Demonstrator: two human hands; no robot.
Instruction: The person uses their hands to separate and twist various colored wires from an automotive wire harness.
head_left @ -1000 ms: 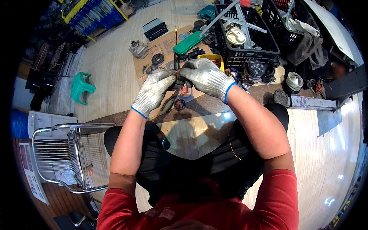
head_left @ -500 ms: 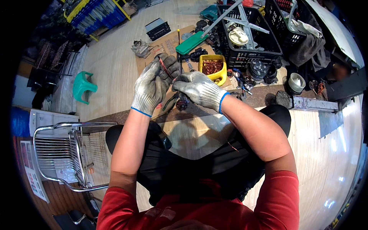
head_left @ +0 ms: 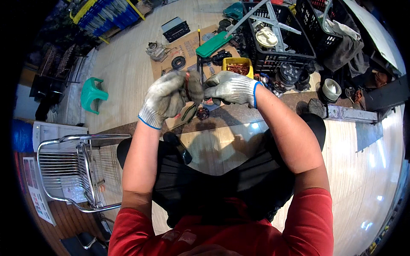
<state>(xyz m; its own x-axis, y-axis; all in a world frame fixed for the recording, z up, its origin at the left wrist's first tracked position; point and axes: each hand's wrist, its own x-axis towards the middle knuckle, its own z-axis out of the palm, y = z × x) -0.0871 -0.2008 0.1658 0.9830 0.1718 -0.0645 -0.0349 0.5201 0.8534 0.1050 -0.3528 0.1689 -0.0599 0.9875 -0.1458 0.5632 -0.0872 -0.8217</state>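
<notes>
My left hand (head_left: 167, 96), in a whitish knit glove with a blue cuff and soiled grey palm, is closed on a thin red wire (head_left: 187, 79). A short stretch of it shows at the fingers. Beside it, my right hand (head_left: 232, 87) wears a matching glove and has its fingers pinched together. Whatever its fingertips hold is hidden. The two hands are close together above the cardboard. Just below them lie dark-handled pliers (head_left: 188, 113) and a small round part with coppery bits (head_left: 203, 112).
A yellow container (head_left: 249, 62) of copper scraps stands beyond my right hand. On the cardboard (head_left: 183, 48) are a black ring (head_left: 178, 62) and a green case (head_left: 213, 44). Black crates (head_left: 277, 57) stand far right, a green stool (head_left: 92, 95) left, a metal chair (head_left: 87, 170) nearer.
My right hand has shifted right and slightly up, over the container's near part. My left hand has turned and dropped slightly, uncovering the black ring. A thin red strand over my right thigh is no longer visible.
</notes>
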